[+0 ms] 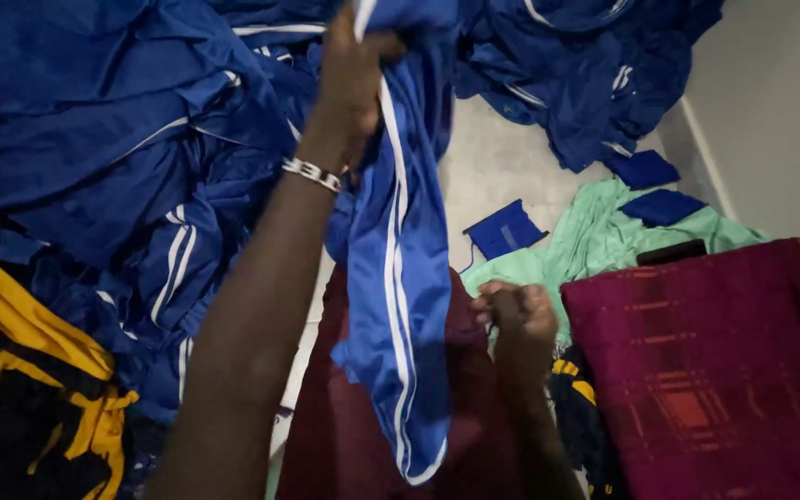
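A person's 2 bare hands work over a floor covered in sports clothing, seen from above. The left hand (pixel 356 69) is raised near the top of the view, its fingers clenched tightly around the upper edge of a blue garment with white stripes (pixel 400 306), which hangs straight down from those fingers and ends in a rounded hem near the bottom of the view. A white beaded bracelet (pixel 311 173) circles the left wrist just below the gripping fingers. The right hand (pixel 515 311) sits lower and to the right of the hanging garment, curled into a closed fist; whether its fingers pinch any cloth cannot be told. Behind and to the left of the left fingers lies a large heap of blue garments (pixel 94 139) with white stripes, and more of the same pile up beyond them at the upper right. Below the right fingers spreads a dark maroon cloth (pixel 344 435). To the right of the right fingers lie a mint green cloth (pixel 594 236) and a maroon plaid blanket (pixel 715 370). Far left of both hands sits a black and yellow garment (pixel 30 389). A bare grey floor (pixel 493 162) shows between the heaps.
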